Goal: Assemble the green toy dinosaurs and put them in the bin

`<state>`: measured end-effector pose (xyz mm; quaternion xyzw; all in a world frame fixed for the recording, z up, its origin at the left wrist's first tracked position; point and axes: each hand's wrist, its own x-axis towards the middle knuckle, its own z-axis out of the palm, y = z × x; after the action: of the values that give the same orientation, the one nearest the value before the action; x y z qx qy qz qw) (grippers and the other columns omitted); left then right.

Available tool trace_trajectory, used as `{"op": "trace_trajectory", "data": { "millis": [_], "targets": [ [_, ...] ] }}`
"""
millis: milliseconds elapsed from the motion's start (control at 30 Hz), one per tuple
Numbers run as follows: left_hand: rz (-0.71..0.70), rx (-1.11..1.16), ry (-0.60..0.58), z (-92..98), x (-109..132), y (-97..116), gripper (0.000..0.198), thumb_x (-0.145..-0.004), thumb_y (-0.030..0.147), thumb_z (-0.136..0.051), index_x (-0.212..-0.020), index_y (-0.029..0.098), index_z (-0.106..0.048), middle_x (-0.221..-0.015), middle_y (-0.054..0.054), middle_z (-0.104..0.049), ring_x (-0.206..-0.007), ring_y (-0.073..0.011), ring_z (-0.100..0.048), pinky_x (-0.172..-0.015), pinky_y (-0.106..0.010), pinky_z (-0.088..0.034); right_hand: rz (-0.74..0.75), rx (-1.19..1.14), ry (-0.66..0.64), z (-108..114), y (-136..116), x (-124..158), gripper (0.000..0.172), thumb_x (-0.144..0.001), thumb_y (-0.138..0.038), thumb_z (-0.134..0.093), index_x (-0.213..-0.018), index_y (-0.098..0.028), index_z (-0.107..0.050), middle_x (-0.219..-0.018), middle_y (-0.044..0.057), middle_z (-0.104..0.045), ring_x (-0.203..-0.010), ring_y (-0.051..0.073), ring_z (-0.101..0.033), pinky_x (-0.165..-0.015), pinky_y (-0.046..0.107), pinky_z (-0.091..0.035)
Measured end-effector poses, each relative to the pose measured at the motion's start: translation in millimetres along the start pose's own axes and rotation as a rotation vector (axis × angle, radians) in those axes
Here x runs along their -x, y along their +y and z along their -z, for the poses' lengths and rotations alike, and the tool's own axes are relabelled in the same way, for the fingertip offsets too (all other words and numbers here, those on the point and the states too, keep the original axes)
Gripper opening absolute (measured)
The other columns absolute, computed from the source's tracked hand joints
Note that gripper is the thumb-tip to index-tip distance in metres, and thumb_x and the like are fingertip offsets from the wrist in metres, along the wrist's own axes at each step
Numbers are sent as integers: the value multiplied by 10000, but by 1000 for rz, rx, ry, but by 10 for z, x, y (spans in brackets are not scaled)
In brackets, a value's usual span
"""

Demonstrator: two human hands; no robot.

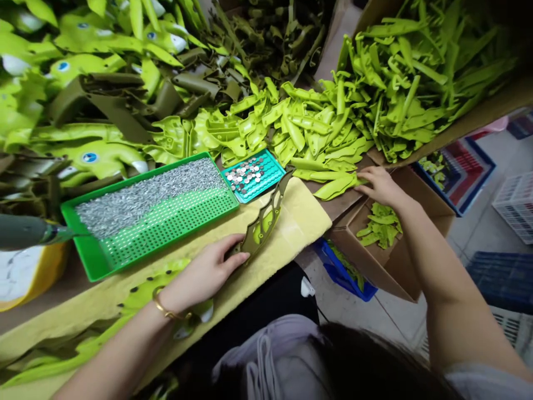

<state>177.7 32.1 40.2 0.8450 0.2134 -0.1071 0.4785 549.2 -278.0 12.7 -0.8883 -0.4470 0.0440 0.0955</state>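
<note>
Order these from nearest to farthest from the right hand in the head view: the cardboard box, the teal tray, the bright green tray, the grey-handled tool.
From the right hand, nearest first:
1. Cardboard box: directly below the hand.
2. Teal tray: left of the hand.
3. Bright green tray: farther left, beside the teal tray.
4. Grey-handled tool: at the far left edge.

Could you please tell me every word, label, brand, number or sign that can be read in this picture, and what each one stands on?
None can be read: the green tray and the cardboard box show no legible marking, and the blue-edged printed item is too blurred to read.
</note>
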Motion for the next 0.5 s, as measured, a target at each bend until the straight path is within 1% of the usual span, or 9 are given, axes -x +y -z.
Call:
{"op": "trace_trajectory", "data": {
  "millis": [67, 133, 233, 267, 300, 333, 367, 467, 500],
  "targets": [
    [16, 38, 5, 17, 31, -62, 489, -790, 543, -544, -1117, 207, -683, -1174, -96, -701, -1072, -297, -662, -946, -408, -525, 66, -5, 2, 46, 85, 25, 423, -802, -518, -640, -1063, -189, -689, -1150, 165, -653, -1134, 320, -552, -1003, 525, -420],
    [49, 112, -27, 46, 72, -116, 460, -779, 525, -567, -1092, 210, -688, -1139, -99, -709, -1012, -288, -678, -884, -396, -544, 39, -12, 76, 168, 152, 54, 488, -737, -637, -652, -1003, -232, -708, -1028, 129, -697, -1003, 299, -615, -900, 483, -477],
    [76, 206, -75, 73, 103, -148, 394, -758, 489, -603, -1029, 218, -696, -1039, -76, -728, -899, -263, -686, -767, -352, -551, -126, -6, 368, 380, -5, 70, 517, -723, -668, -640, -1075, -295, -707, -965, 124, -723, -874, 271, -658, -738, 436, -478],
    [68, 226, -81, 71, 94, -144, 366, -754, 474, -612, -1006, 223, -698, -998, -64, -732, -862, -252, -682, -737, -337, -543, -148, -20, 456, 415, -171, 65, 509, -784, -639, -588, -1159, -305, -676, -1044, 145, -713, -928, 277, -657, -751, 444, -465],
    [56, 244, -85, 62, 76, -137, 341, -749, 460, -623, -984, 225, -700, -961, -54, -733, -826, -240, -677, -714, -324, -534, -123, -46, 486, 417, -398, 58, 490, -844, -604, -524, -1228, -322, -637, -1127, 141, -694, -999, 277, -649, -791, 447, -463],
    [45, 262, -89, 46, 50, -128, 322, -746, 451, -631, -965, 225, -700, -927, -47, -732, -792, -227, -669, -695, -314, -524, -47, -121, 508, 382, -675, 49, 457, -872, -559, -512, -1234, -312, -639, -1132, 138, -692, -1024, 278, -645, -822, 446, -468],
    [44, 279, -91, 25, 22, -120, 309, -749, 454, -635, -942, 222, -701, -897, -44, -729, -759, -216, -659, -676, -309, -515, 99, -188, 424, 312, -984, 41, 444, -881, -525, -524, -1245, -297, -635, -1152, 142, -680, -1061, 279, -629, -856, 442, -469],
    [101, 357, -86, -44, -44, -113, 373, -790, 554, -596, -870, 207, -708, -836, -57, -718, -694, -197, -635, -631, -312, -510, 604, -203, 114, -23, -1886, 18, 436, -866, -515, -574, -1228, -281, -636, -1101, 99, -679, -986, 244, -626, -850, 426, -465],
    [120, 372, -43, -62, -52, -117, 422, -797, 600, -578, -842, 203, -713, -799, -61, -712, -675, -196, -628, -615, -317, -513, 659, -191, 65, -142, -2112, 12, 421, -873, -512, -567, -1224, -290, -631, -1129, 84, -670, -1026, 239, -607, -907, 439, -436]
  ]
}}
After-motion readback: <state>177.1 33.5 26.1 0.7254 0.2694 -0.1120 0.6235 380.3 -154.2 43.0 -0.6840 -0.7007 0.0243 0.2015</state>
